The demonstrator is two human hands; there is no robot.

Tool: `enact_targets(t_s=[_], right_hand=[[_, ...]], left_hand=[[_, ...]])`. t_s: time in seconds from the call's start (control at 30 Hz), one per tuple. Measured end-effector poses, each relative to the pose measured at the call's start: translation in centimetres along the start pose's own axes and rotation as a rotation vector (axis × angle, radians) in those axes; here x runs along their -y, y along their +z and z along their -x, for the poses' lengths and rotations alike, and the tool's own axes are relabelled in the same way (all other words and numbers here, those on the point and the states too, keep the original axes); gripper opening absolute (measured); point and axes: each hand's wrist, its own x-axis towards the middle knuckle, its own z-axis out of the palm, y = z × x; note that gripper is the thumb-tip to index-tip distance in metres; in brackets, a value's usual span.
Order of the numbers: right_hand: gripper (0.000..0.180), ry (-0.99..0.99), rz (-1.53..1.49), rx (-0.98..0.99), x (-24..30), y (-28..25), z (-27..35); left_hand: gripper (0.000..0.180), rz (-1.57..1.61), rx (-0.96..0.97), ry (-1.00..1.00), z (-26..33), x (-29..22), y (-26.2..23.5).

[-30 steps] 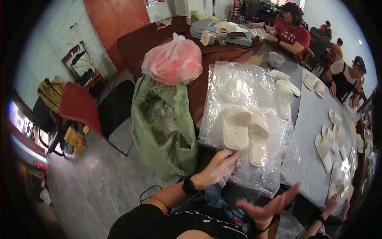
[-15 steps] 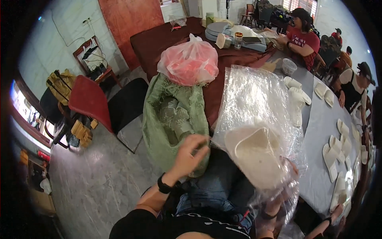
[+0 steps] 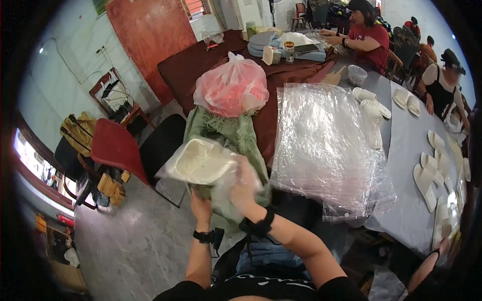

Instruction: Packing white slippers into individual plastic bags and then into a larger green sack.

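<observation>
Both my hands hold a clear plastic bag with a pair of white slippers [image 3: 201, 161] inside it, in front of me and left of the table. My left hand [image 3: 201, 204] grips the bag from below. My right hand [image 3: 244, 186] closes on the bag's right end, partly wrapped in the plastic. Behind the bag stands a large green sack [image 3: 228, 136] with a pink-red plastic bag [image 3: 232, 89] on top. A stack of clear plastic bags [image 3: 326, 145] lies on the grey table [image 3: 409, 150] to my right.
Loose white slippers [image 3: 427, 175] lie along the table's right side, with more slippers [image 3: 369, 103] at the far end. Two people sit at the far right, one in red [image 3: 369, 37]. A red chair [image 3: 114, 148] and a black chair [image 3: 161, 145] stand on my left.
I lifted the bagged slippers off the stack on the table and swung them left in front of the green sack. My left hand has come up under the bag.
</observation>
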Motion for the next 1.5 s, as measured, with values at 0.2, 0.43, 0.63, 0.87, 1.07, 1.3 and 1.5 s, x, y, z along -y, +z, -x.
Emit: enact_targets(t_s=[0.2,0.43,0.63,0.87,1.07,1.3,1.5], right_hand=[[0.052,0.125,-0.044,0.248,2.9,0.4,0.5],[0.029,0.153,-1.57,0.143,24.4,-4.4,6.3],[0.032,-0.385,-1.488,0.075,22.2,-2.6,8.0],[0.032,-0.391,-1.47,0.006,22.7,-3.4,9.0],[0.033,-0.394,-1.466,-0.022,22.6,-3.7,9.2],[0.033,-0.379,-1.45,-0.079,23.2,-3.8,9.3],[0.034,-0.353,-1.481,-0.09,23.6,-3.3,9.2]], left_hand=[[0.064,0.327,0.0,-0.002,1.7,-0.5,-1.1],[0.075,0.069,0.335,-0.249,4.0,-4.0,-0.2],[0.084,-0.117,0.288,-0.046,4.4,-7.5,0.6],[0.079,-0.057,0.025,0.365,5.8,-12.1,-1.2],[0.075,0.092,0.097,0.451,7.2,-14.5,-2.0],[0.069,0.131,0.199,0.527,8.5,-16.2,-1.9],[0.065,0.13,0.201,0.566,8.8,-16.9,-2.1]])
